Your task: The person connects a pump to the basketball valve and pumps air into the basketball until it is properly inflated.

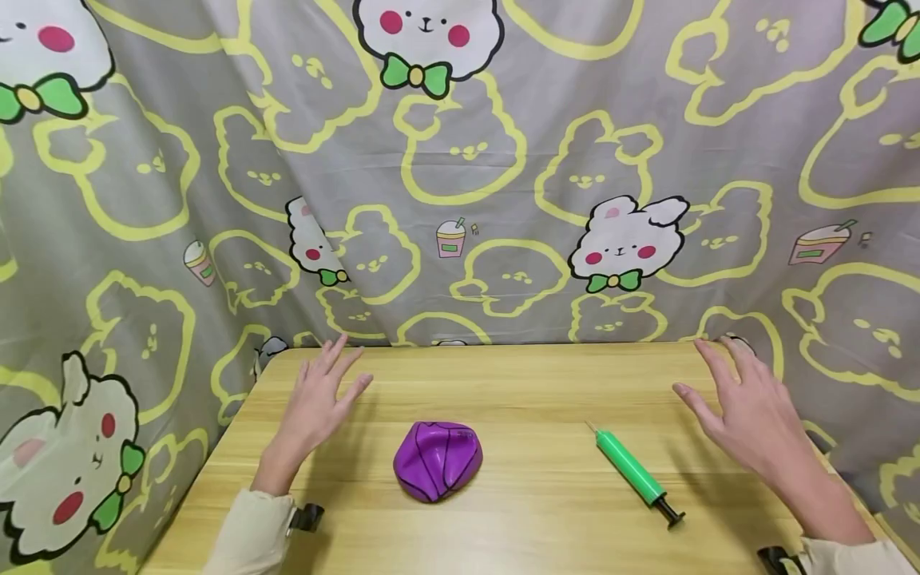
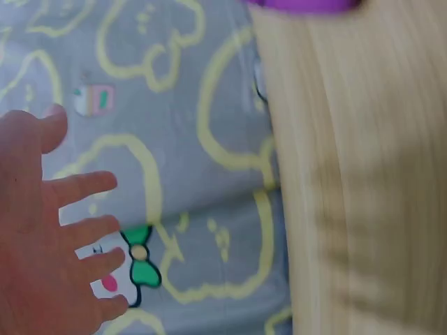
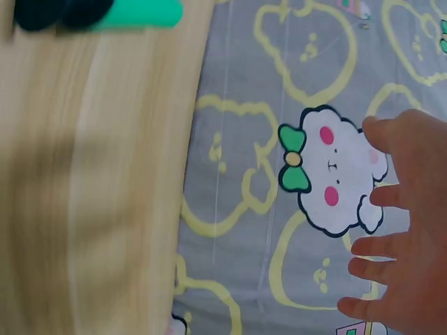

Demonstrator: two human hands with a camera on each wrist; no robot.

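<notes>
On the wooden table lies a crumpled, deflated purple ball (image 1: 438,461) with black seam lines. To its right is a green hand pump (image 1: 631,469) with a thin needle at its far end and a black handle at the near end. My left hand (image 1: 319,399) hovers left of the ball, fingers spread, holding nothing. Beyond the pump on the right, my right hand (image 1: 747,407) is raised above the table with fingers extended and nothing in it. The left wrist view catches the purple ball's edge (image 2: 307,5); the right wrist view shows part of the green pump (image 3: 143,12).
A grey curtain (image 1: 503,216) with yellow outlines and white cartoon animals hangs behind the table and along both sides. The light wood table (image 1: 517,383) ends at a straight back edge against it. Both wrists wear black straps over pale sleeves (image 1: 251,527).
</notes>
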